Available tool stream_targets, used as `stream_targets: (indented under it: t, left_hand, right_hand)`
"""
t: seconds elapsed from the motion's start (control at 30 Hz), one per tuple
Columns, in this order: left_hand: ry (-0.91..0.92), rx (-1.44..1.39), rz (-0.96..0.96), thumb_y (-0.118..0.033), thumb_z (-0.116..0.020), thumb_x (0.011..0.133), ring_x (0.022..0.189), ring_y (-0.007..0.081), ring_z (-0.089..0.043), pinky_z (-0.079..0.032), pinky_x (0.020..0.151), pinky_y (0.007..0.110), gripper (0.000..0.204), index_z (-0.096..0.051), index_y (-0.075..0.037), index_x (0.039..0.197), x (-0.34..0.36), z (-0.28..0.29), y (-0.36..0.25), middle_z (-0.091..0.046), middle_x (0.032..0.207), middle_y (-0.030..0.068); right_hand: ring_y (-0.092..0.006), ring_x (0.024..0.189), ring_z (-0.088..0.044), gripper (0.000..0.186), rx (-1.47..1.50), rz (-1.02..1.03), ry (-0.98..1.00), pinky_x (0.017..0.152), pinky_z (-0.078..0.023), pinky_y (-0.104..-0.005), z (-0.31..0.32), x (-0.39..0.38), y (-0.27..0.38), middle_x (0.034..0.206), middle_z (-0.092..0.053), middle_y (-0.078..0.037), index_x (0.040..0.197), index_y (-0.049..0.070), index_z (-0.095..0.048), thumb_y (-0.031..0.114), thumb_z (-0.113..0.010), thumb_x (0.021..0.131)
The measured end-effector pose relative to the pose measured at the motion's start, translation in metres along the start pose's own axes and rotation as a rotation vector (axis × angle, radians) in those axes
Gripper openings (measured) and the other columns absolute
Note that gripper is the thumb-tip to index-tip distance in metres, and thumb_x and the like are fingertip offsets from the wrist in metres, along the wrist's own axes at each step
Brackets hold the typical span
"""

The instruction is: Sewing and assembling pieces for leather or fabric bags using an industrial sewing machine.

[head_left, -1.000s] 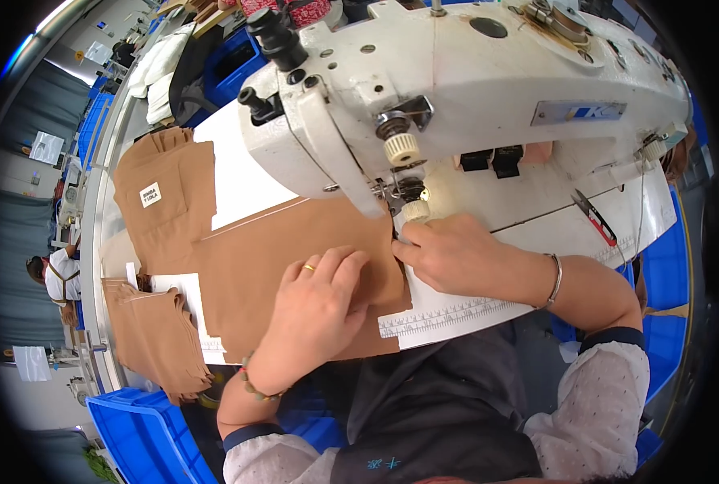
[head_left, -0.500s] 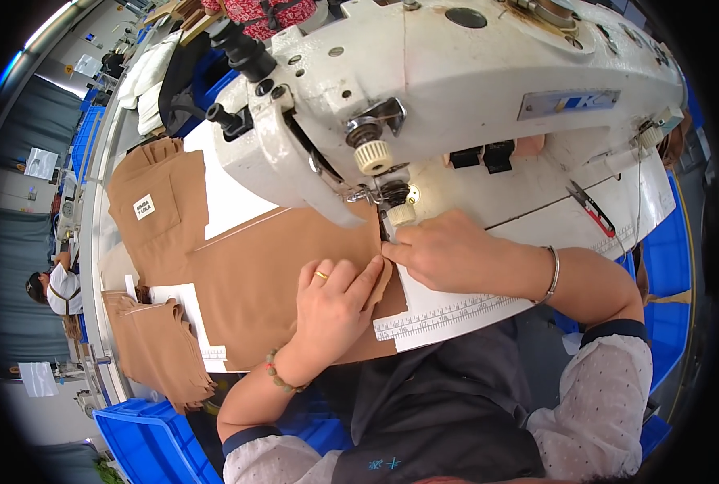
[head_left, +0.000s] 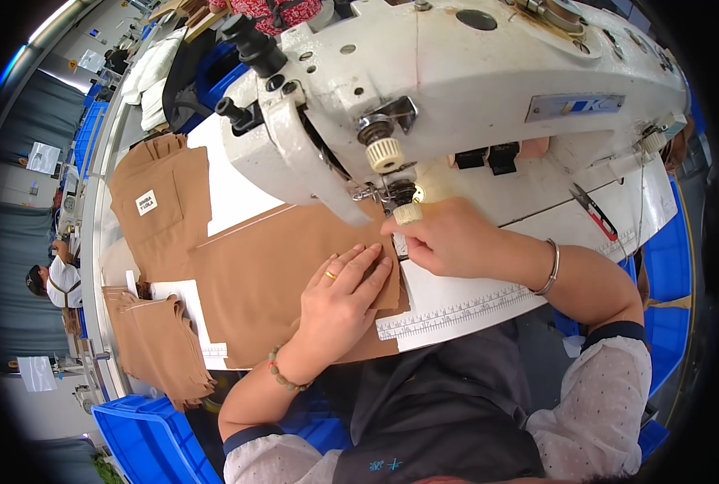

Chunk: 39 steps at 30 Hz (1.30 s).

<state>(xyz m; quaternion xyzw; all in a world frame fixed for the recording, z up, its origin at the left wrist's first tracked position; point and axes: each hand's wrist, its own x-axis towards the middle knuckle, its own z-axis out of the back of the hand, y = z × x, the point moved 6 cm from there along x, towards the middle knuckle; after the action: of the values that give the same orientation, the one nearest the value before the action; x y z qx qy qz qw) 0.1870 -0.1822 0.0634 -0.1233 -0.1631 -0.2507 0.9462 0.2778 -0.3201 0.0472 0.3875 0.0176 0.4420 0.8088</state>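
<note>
A white industrial sewing machine (head_left: 456, 73) stands over a large brown fabric panel (head_left: 250, 286). My left hand (head_left: 342, 302) lies on the panel near its right edge, fingers stretched out and resting on the cloth. Just below the needle area (head_left: 393, 202), my right hand (head_left: 448, 246) has its index fingertip at the fabric edge and its other fingers curled; whether it grips anything is hidden. Red-and-black thread snips (head_left: 593, 214) lie on the machine bed to its right. A printed ruler strip (head_left: 464, 310) runs along the front edge.
Brown cut pieces, one with a white label (head_left: 158, 181), and a frayed-edged pile (head_left: 154, 343) sit at left. Blue crates (head_left: 142, 427) flank the table, and white bundles (head_left: 146, 85) lie behind. A co-worker (head_left: 57, 282) in white is at far left.
My left hand has moved up and right toward the needle area, its fingers now pressing down the fabric's edge. My right hand has shifted slightly upward, closer to the presser foot.
</note>
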Motion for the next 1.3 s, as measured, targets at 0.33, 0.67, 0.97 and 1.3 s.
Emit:
stream_targets:
  t: [0.33, 0.67, 0.97, 1.3]
  left_hand:
    - [0.108, -0.022, 0.053, -0.013, -0.076, 0.078, 0.119, 0.0301, -0.064, -0.052, 0.101, 0.049, 0.045, -0.073, -0.014, 0.123, -0.003, 0.001, -0.005, -0.065, 0.132, 0.0077]
    - [0.109, -0.028, 0.027, -0.015, -0.073, 0.078, 0.126, 0.0312, -0.059, -0.046, 0.106, 0.056, 0.050, -0.071, -0.016, 0.128, -0.010, -0.006, 0.001, -0.061, 0.137, 0.0073]
    - [0.010, -0.024, -0.012, -0.011, -0.075, 0.078, 0.118, 0.0323, -0.063, -0.050, 0.100, 0.050, 0.041, -0.075, -0.012, 0.119, 0.012, -0.008, 0.019, -0.067, 0.122, 0.0100]
    - [-0.048, -0.028, -0.033, -0.011, -0.075, 0.080, 0.111, 0.0343, -0.065, -0.051, 0.093, 0.046, 0.026, -0.076, -0.005, 0.106, 0.030, -0.012, 0.037, -0.067, 0.122, 0.0165]
  right_hand:
    - [-0.0224, 0.069, -0.067, 0.013, -0.304, 0.204, 0.080, 0.056, -0.052, -0.0364, -0.010, -0.008, 0.009, 0.078, -0.059, -0.004, 0.094, 0.011, -0.069, 0.012, -0.069, 0.081]
    - [-0.0201, 0.066, -0.068, 0.019, -0.360, 0.240, 0.037, 0.054, -0.052, -0.0352, -0.010, -0.010, 0.015, 0.080, -0.061, -0.004, 0.101, 0.008, -0.071, 0.013, -0.068, 0.083]
    - [-0.0241, 0.063, -0.065, 0.037, -0.498, 0.227, -0.035, 0.058, -0.050, -0.0396, -0.005, 0.002, 0.004, 0.069, -0.064, -0.004, 0.117, 0.017, -0.072, 0.018, -0.074, 0.080]
    - [-0.0227, 0.069, -0.069, 0.015, -0.493, 0.240, -0.082, 0.057, -0.053, -0.0358, 0.004, 0.005, 0.005, 0.079, -0.064, -0.005, 0.096, 0.010, -0.069, 0.012, -0.069, 0.080]
